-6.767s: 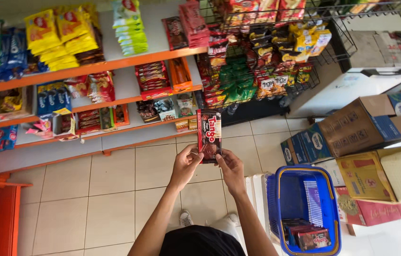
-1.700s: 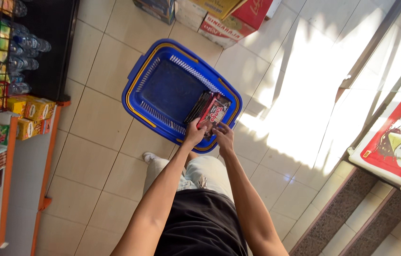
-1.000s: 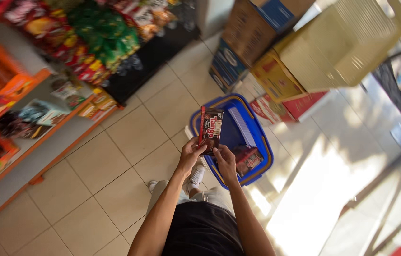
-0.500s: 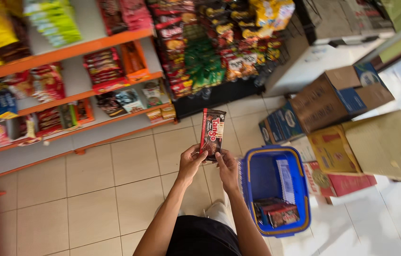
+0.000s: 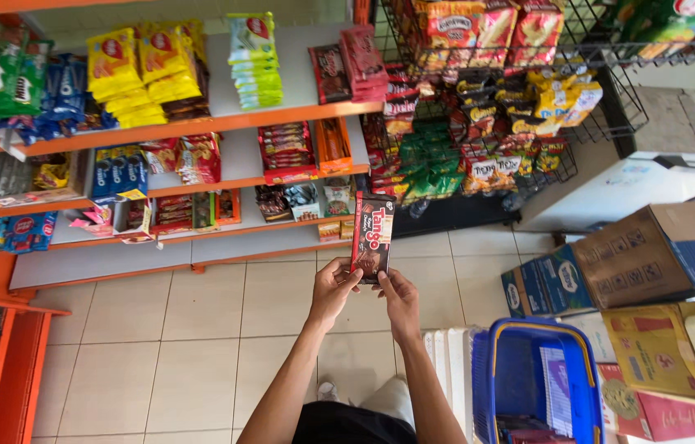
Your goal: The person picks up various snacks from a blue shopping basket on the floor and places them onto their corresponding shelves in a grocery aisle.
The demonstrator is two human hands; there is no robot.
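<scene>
Head cam: both hands hold 1 dark red snack pack (image 5: 372,237) upright at its bottom edge, over the tiled floor (image 5: 158,345), facing the shelves (image 5: 199,123). Left hand (image 5: 333,289) pinches lower-left corner, right hand (image 5: 398,298) lower-right. Pack looks light, thin, crinkly foil w/ probably brittle contents; grip edges, don't squeeze middle. Blue basket (image 5: 532,382) sits lower right.

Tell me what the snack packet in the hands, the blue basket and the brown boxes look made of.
Snack packet: thin glossy plastic film, probably, since it catches light.
Blue basket: moulded plastic, with slotted walls and smooth rim.
Brown boxes: matte corrugated cardboard, judging by folded flaps.
</scene>
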